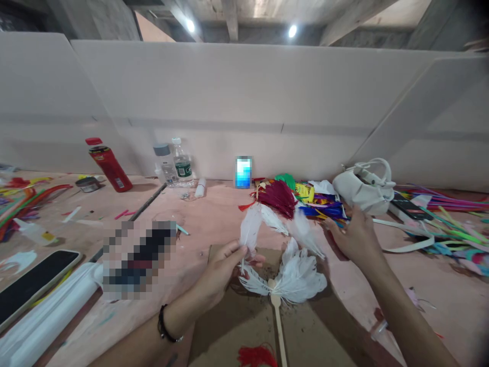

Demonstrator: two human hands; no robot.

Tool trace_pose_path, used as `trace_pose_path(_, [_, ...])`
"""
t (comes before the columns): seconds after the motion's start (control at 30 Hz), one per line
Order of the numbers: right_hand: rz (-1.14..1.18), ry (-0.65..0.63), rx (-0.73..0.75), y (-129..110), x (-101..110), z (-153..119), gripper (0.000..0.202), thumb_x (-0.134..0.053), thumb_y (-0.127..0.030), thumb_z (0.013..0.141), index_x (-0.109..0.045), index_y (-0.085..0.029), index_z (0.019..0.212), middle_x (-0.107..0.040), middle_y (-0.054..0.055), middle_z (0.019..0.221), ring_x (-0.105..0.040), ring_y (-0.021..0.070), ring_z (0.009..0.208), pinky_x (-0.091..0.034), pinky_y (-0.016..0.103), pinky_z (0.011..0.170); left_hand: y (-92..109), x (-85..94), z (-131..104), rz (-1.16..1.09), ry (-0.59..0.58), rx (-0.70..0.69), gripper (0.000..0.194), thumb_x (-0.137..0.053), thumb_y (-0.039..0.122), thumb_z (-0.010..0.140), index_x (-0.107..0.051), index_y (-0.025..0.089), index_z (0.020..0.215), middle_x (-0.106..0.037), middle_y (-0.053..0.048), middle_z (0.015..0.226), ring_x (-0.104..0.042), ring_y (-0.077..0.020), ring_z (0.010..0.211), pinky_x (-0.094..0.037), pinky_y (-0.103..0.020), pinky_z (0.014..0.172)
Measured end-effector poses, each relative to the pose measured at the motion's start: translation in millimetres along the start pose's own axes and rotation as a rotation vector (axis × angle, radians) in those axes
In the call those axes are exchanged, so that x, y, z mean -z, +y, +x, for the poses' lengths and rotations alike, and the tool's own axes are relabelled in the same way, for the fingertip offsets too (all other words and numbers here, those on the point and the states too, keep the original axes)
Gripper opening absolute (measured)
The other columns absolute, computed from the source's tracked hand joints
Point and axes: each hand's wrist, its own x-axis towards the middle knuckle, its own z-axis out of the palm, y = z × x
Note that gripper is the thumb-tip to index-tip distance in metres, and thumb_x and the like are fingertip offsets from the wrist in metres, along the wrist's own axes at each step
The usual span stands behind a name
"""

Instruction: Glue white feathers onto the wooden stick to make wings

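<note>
Between the thumb and fingers of my left hand (229, 257) is an upright white feather (251, 229), pinched above the brown cardboard (233, 326). Just below it, white feathers (301, 275) fan out around the head of a flat wooden stick (278, 321) lying on the board. My right hand (353, 232) is stretched out on the right, fingers apart with nothing seen in them. It is near a white handbag (362, 191) and some colourful packets (324, 209). Loose white feathers (303, 229) lie between my hands, by a dark red tassel bundle (277, 196).
Against the white partition stand a red bottle (110, 165), a clear water bottle (182, 165) and a lit phone (243, 172). A dark phone (38, 283) and glue bottle (36, 232) lie left. Coloured pipe cleaners (451, 204) lie right; red threads (256, 356) rest in front.
</note>
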Motion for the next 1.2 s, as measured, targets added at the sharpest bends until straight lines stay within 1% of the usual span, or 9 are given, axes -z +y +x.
trace_pose_path(0.07, [0.097, 0.011, 0.016, -10.8, 1.0, -6.3, 0.068, -0.063, -0.050, 0.084, -0.055, -0.007, 0.135, -0.065, 0.024, 0.116, -0.064, 0.0317, 0.094, -0.051, 0.046, 0.084, 2.2, -1.8, -0.7, -0.095, 0.006, -0.001, 0.033, -0.077, 0.047, 0.082, -0.071, 0.018, 0.098, -0.078, -0.011, 0.102, -0.071, -0.0235, 0.096, -0.054, -0.029, 0.071])
trace_pose_path(0.13, [0.334, -0.213, 0.023, -32.8, -0.1, -20.5, 0.045, -0.062, -0.051, 0.086, -0.068, -0.017, 0.116, -0.071, 0.015, 0.104, -0.066, 0.0267, 0.084, -0.052, 0.039, 0.075, 4.2, -3.4, -1.3, -0.138, -0.003, -0.021, 0.033, -0.080, 0.044, 0.080, -0.074, 0.018, 0.099, -0.077, -0.012, 0.111, -0.069, -0.0249, 0.105, -0.055, -0.033, 0.080])
trace_pose_path(0.2, [0.484, -0.552, 0.098, -59.5, -2.7, -40.6, 0.030, -0.064, -0.048, 0.088, -0.075, -0.022, 0.098, -0.075, 0.010, 0.101, -0.068, 0.0260, 0.090, -0.053, 0.036, 0.078, 5.1, -4.8, -1.3, -0.147, -0.013, -0.036, 0.033, -0.083, 0.042, 0.078, -0.076, 0.017, 0.099, -0.076, -0.012, 0.115, -0.067, -0.0253, 0.108, -0.054, -0.034, 0.086])
trace_pose_path(0.23, [0.524, -0.658, 0.119, -72.5, -4.5, -51.8, 0.027, -0.066, -0.046, 0.087, -0.077, -0.023, 0.096, -0.076, 0.008, 0.101, -0.068, 0.0255, 0.090, -0.053, 0.035, 0.078, 5.0, -5.3, -1.2, -0.149, -0.018, -0.039, 0.033, -0.084, 0.041, 0.078, -0.077, 0.017, 0.099, -0.076, -0.012, 0.115, -0.067, -0.0252, 0.108, -0.053, -0.034, 0.087])
trace_pose_path(0.33, [0.587, -0.882, 0.126, -101.8, -11.9, -82.8, 0.023, -0.070, -0.041, 0.086, -0.079, -0.024, 0.098, -0.078, 0.005, 0.100, -0.069, 0.0239, 0.086, -0.051, 0.032, 0.073, 2.8, -6.3, -0.5, -0.173, -0.036, -0.035, 0.031, -0.085, 0.040, 0.077, -0.079, 0.018, 0.098, -0.077, -0.011, 0.110, -0.069, -0.0244, 0.103, -0.052, -0.034, 0.088])
trace_pose_path(0.4, [0.656, -0.953, 0.091, -110.8, -17.8, -97.2, 0.023, -0.071, -0.039, 0.086, -0.079, -0.024, 0.101, -0.078, 0.004, 0.100, -0.068, 0.0229, 0.084, -0.050, 0.030, 0.070, 0.4, -6.6, 0.2, -0.185, -0.044, -0.036, 0.031, -0.085, 0.041, 0.077, -0.080, 0.018, 0.097, -0.078, -0.010, 0.107, -0.069, -0.0234, 0.099, -0.051, -0.032, 0.085])
trace_pose_path(0.63, [0.773, -0.861, 0.044, -104.4, -31.2, -106.9, 0.016, -0.065, -0.029, 0.090, -0.079, -0.021, 0.090, -0.077, 0.002, 0.087, -0.066, 0.0193, 0.078, -0.048, 0.027, 0.069, -6.2, -4.6, 0.4, -0.139, -0.083, -0.033, 0.032, -0.082, 0.044, 0.080, -0.080, 0.018, 0.098, -0.078, -0.010, 0.105, -0.067, -0.0203, 0.093, -0.050, -0.029, 0.082])
trace_pose_path(0.83, [0.720, -0.737, 0.115, -102.6, -28.7, -105.1, 0.015, -0.064, -0.023, 0.088, -0.078, -0.020, 0.081, -0.075, 0.002, 0.079, -0.064, 0.0166, 0.071, -0.044, 0.025, 0.063, -1.6, -4.9, -2.5, 0.079, -0.010, -0.170, 0.027, -0.083, 0.041, 0.079, -0.079, 0.016, 0.087, -0.075, -0.005, 0.084, -0.063, -0.0167, 0.080, -0.048, -0.027, 0.077])
trace_pose_path(1.2, [0.740, -0.755, 0.041, -104.2, -22.1, -101.7, 0.024, -0.058, -0.031, 0.089, -0.073, -0.019, 0.076, -0.072, 0.003, 0.073, -0.064, 0.0174, 0.068, -0.046, 0.026, 0.063, -5.1, -0.9, -1.5, 0.192, 0.054, -0.194, 0.025, -0.079, 0.038, 0.082, -0.071, 0.015, 0.081, -0.069, -0.002, 0.075, -0.060, -0.0153, 0.069, -0.046, -0.026, 0.066])
